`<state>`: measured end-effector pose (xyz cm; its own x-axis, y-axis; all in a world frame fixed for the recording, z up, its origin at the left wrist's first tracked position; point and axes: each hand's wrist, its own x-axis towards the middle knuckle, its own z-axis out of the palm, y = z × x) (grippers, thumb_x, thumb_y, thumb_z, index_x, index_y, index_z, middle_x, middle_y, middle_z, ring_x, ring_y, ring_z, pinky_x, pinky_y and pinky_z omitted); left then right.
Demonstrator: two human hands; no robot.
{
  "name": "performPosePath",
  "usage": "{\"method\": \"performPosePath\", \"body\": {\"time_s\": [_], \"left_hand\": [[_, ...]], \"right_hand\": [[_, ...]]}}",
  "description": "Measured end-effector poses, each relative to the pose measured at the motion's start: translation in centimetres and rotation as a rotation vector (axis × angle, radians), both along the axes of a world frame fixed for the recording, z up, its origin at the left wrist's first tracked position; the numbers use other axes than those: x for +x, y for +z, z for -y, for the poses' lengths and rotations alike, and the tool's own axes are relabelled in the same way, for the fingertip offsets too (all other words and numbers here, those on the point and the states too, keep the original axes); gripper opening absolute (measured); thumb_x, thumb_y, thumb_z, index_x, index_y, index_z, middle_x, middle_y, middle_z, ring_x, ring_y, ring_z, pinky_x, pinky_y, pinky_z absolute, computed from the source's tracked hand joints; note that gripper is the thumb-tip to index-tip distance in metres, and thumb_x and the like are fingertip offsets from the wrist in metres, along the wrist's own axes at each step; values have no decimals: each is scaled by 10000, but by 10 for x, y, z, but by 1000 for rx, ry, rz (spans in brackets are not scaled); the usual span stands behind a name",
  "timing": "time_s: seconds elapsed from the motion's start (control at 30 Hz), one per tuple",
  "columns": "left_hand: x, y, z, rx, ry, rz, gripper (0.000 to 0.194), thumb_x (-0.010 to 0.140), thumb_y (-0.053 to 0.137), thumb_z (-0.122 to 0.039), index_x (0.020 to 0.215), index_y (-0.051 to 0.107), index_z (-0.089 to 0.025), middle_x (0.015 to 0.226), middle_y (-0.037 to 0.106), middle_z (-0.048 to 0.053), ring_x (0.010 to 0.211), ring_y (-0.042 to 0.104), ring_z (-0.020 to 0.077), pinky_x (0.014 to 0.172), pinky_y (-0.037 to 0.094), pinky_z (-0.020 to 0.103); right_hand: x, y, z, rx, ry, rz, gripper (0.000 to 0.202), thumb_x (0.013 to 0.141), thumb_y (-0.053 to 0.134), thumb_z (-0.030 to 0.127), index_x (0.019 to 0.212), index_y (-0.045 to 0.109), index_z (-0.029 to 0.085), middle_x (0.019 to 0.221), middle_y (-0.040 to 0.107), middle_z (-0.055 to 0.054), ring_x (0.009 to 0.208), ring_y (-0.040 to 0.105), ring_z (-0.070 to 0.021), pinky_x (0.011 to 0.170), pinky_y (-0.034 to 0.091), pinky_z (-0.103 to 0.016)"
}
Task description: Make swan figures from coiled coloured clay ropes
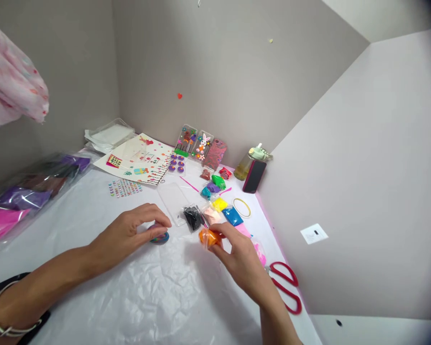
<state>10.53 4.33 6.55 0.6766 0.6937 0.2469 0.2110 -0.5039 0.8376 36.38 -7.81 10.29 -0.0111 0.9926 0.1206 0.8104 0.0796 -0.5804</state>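
Observation:
My left hand (136,225) is closed over a small round blue multicoloured piece (161,237), thumb and fingers at its top edge; its underside rests on or close to the white sheet. My right hand (239,254) pinches a clear packet of orange clay (207,237) a little above the sheet. Just beyond that packet lie a bag of black clay (193,218), a pale pink packet (211,215), a yellow packet (220,204) and a blue packet (233,216). A clear phone case (174,201) lies flat behind the black bag.
Red-handled scissors (285,287) lie at the right edge. A phone (255,176) leans on a bottle (242,167). Decorated phone cases (203,145) stand against the wall. A drawn-on sheet (136,160) and gem stickers (125,188) lie behind my left hand; plastic-wrapped bags (32,196) are far left.

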Motion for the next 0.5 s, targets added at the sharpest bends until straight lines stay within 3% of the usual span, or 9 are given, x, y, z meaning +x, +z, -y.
{"method": "performPosePath", "body": {"time_s": [0.13, 0.3, 0.5], "left_hand": [[13, 4, 19, 33, -26, 144, 146, 995, 603, -318, 972, 747, -300, 941, 706, -20, 911, 662, 168, 819, 503, 265], [21, -5, 23, 216, 53, 117, 108, 977, 636, -234, 1031, 717, -282, 946, 702, -20, 911, 656, 161, 798, 491, 256], [19, -11, 20, 421, 114, 47, 121, 1018, 575, -242, 1094, 668, -233, 1005, 717, 17, 968, 660, 197, 824, 490, 300]], "right_hand": [[-24, -18, -10, 208, 93, -83, 209, 924, 668, 124, 1105, 643, 227, 1000, 714, -17, 878, 658, -178, 787, 508, -291], [-45, -36, -17, 438, 96, 51, 184, 954, 608, 129, 1125, 631, 194, 966, 720, -63, 854, 667, -207, 757, 530, -316], [-50, -39, -15, 516, 76, 217, 199, 971, 541, 100, 1132, 606, 197, 1013, 738, -81, 899, 682, -224, 769, 542, -340]]}}
